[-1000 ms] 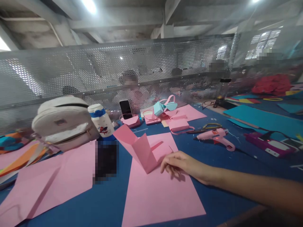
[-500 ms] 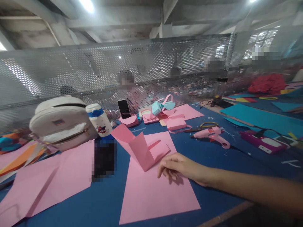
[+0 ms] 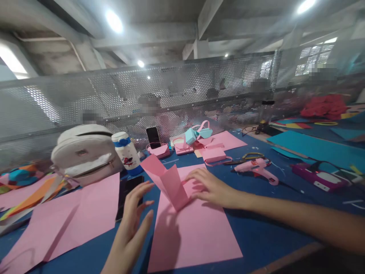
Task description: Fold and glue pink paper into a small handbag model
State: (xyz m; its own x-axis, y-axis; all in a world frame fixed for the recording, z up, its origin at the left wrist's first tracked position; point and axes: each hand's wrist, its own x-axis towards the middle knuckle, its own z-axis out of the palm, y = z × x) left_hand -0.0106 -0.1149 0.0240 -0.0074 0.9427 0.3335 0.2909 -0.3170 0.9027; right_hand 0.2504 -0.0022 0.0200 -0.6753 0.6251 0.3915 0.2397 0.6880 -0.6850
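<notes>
A folded pink paper (image 3: 171, 186) stands partly upright on a flat pink sheet (image 3: 196, 236), its creased flaps leaning up and to the left. My right hand (image 3: 211, 188) is at the right side of the folded paper, fingers apart and reaching over its lower flap. The fingertips seem to touch the flap, though the paper partly hides them. To the left of the sheet, my left hand (image 3: 132, 224) hangs in the air with fingers spread and nothing in them. Its shadow falls on the sheet. A dark flat object (image 3: 129, 190) lies behind it.
Left stand a white backpack (image 3: 85, 152) and a bottle (image 3: 125, 152), near a large pink sheet (image 3: 85, 217). Ahead are a phone (image 3: 154, 137) and small pink paper bags (image 3: 213, 155). Right lie scissors (image 3: 252, 156), a pink glue gun (image 3: 258, 169) and a purple device (image 3: 316, 177).
My left hand has come into view from below. My right hand has moved up toward the folded paper and its fingers have spread. The camera view has tilted slightly upward.
</notes>
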